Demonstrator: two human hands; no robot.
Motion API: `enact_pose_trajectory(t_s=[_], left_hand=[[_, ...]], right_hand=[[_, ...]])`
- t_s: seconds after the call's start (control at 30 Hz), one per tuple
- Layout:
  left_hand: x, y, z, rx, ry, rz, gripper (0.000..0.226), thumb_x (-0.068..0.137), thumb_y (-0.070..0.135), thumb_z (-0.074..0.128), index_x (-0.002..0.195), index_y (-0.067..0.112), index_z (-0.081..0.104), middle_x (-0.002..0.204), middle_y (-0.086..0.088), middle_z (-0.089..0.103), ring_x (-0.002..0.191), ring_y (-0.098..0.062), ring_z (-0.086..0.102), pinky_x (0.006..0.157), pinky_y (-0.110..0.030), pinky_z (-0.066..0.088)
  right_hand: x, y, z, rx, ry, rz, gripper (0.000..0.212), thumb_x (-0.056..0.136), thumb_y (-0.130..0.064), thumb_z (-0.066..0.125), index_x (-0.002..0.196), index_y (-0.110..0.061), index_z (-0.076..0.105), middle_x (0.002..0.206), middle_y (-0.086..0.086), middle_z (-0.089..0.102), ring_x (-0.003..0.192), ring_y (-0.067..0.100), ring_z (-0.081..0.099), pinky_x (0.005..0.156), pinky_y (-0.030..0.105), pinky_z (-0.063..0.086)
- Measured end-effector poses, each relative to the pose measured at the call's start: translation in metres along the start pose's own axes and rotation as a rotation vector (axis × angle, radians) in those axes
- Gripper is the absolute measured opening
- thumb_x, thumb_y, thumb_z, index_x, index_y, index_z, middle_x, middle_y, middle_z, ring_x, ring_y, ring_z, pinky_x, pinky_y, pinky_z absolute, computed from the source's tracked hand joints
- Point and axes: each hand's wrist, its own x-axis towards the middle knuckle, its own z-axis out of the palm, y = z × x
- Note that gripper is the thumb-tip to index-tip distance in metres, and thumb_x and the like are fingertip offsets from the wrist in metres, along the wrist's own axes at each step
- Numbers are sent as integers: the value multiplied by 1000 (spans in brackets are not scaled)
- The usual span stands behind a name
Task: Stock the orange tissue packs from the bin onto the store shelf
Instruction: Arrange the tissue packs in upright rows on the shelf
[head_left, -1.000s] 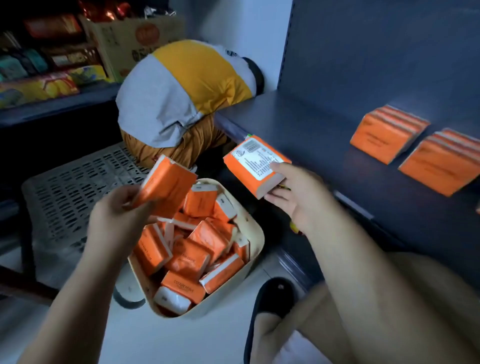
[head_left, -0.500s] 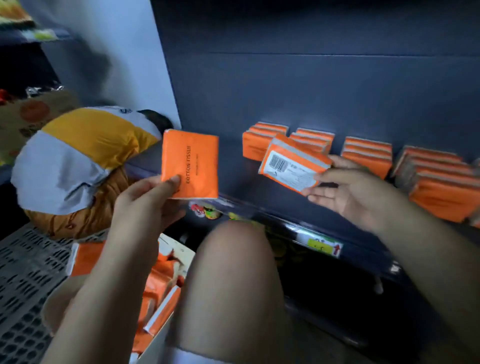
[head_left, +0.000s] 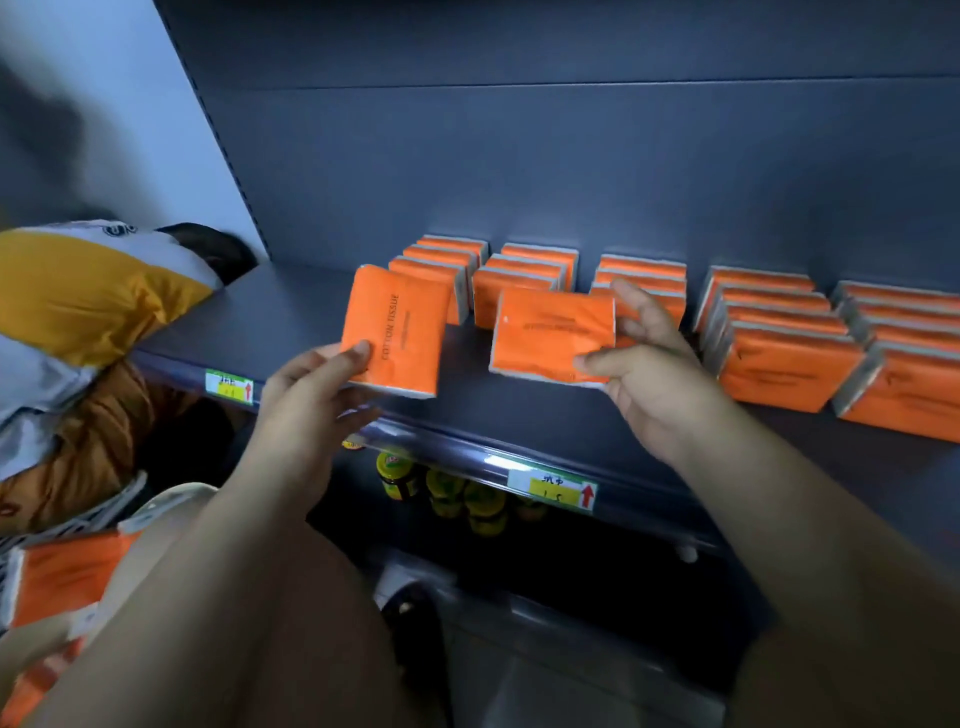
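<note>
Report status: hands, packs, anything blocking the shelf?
Left hand holds one tissue pack, right hand another. Both over the shelf, before the rows. Nothing blocking.

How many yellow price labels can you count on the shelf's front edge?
2. One price label sits on the shelf edge left of the left hand; the other price label sits below the right hand. The arms may hide more.
</note>
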Motion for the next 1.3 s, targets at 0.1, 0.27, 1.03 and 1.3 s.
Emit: enact_pose_trajectory(t_s=[0.1, 0.27, 1.03, 1.3], left_hand=[[20, 3, -12, 55, 3, 8, 7, 97, 23, 69, 99, 17, 70, 85, -3, 76, 85, -26, 73, 88, -42, 58], [46, 5, -22, 123, -12, 41, 4, 96, 18, 70, 97, 16, 72, 85, -7, 75, 81, -23, 71, 90, -46, 54], [148, 7, 0, 78, -85, 30, 21, 90, 11, 74, 111, 11, 72, 96, -5, 78, 85, -18, 75, 77, -34, 62], [153, 2, 5, 180, -74, 63, 19, 91, 9, 73, 110, 11, 74, 91, -1, 77, 76, -11, 74, 63, -25, 58]], right_hand=[[14, 5, 5, 20, -60, 32, 96, 75, 27, 62, 145, -37, 51, 121, 2, 74, 116, 22, 70, 99, 39, 55], [32, 18, 15, -95, -172, 75, 70, 75, 24, 62, 126, -24, 68, 120, 6, 75, 119, 28, 68, 101, 43, 53], [78, 7, 34, -417, 44, -165, 36, 82, -17, 86, 114, -18, 71, 104, -1, 78, 92, 12, 76, 89, 39, 61], [108, 18, 66, -1243, -67, -608, 40, 81, -21, 82, 119, -17, 69, 119, 2, 70, 115, 24, 62, 99, 43, 52]])
